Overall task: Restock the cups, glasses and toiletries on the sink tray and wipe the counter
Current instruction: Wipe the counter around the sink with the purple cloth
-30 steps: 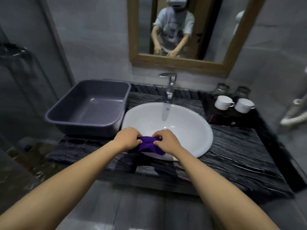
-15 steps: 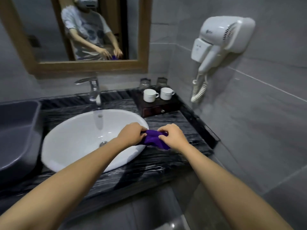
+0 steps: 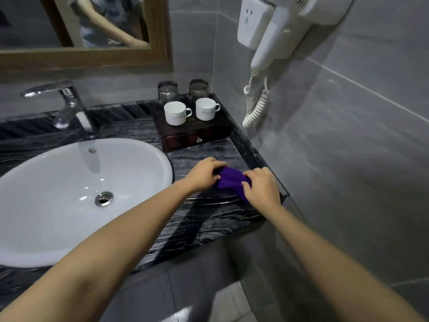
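Observation:
A purple cloth (image 3: 231, 181) is bunched on the black marble counter (image 3: 209, 212), right of the white basin (image 3: 69, 194). My left hand (image 3: 205, 174) grips its left side and my right hand (image 3: 262, 188) grips its right side, near the counter's right edge. Behind them stands a dark wooden tray (image 3: 197, 133) with a small drawer. On it are two white cups (image 3: 175, 112) (image 3: 205, 108) in front and two upturned glasses (image 3: 167, 91) (image 3: 198, 89) behind.
A chrome tap (image 3: 67, 103) rises behind the basin. A wood-framed mirror (image 3: 92, 56) hangs on the back wall. A white hair dryer (image 3: 278, 31) with a coiled cord (image 3: 254, 105) hangs on the right wall, above the tray's corner.
Both hands have carried the purple cloth from the basin's front rim rightward onto the counter beside the right wall. The view has swung right, and the grey tub is out of sight.

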Available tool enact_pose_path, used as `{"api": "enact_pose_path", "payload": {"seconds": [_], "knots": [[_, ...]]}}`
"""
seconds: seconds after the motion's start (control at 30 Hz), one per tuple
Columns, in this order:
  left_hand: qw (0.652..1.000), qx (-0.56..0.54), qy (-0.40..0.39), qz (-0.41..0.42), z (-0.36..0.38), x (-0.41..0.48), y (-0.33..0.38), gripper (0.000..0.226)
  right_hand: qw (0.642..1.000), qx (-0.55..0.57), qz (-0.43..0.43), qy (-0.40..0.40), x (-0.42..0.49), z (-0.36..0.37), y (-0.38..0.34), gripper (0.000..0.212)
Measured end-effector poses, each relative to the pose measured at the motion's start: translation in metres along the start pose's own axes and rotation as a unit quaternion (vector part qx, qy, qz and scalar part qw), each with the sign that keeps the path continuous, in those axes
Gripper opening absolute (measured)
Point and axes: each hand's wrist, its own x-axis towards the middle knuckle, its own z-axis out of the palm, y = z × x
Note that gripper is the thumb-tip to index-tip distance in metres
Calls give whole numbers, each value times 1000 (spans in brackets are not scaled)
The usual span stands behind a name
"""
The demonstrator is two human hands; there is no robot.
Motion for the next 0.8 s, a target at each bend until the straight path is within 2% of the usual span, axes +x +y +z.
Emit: {"api": "enact_pose_path", "payload": {"seconds": [0.07, 0.17, 0.23, 0.3, 0.4, 0.47, 0.6, 0.8], "knots": [[1000, 0, 0, -17, 10, 3, -9, 50, 999, -23, 11, -34, -8, 16, 10, 32], [998, 26, 43, -37, 12, -4, -36, 47, 993, -57, 4, -103, -23, 41, 17, 32], [994, 46, 87, -49, 9, -17, -62, 47, 991, -82, -31, -97, -24, 50, 20, 31], [988, 60, 114, -83, 8, -33, -88, 49, 991, -50, -90, -89, -18, 56, 24, 36], [986, 84, 85, -118, 14, -56, -120, 52, 968, 35, -156, -194, -2, 63, 29, 57], [986, 63, 60, -143, 21, -65, -131, 53, 956, 40, -170, -236, 4, 71, 30, 57], [985, 34, 76, -150, 31, -65, -137, 53, 962, 10, -171, -211, -9, 85, 25, 54], [984, 59, 93, -137, 37, -62, -141, 52, 966, -38, -157, -200, -2, 99, 15, 58]]}}
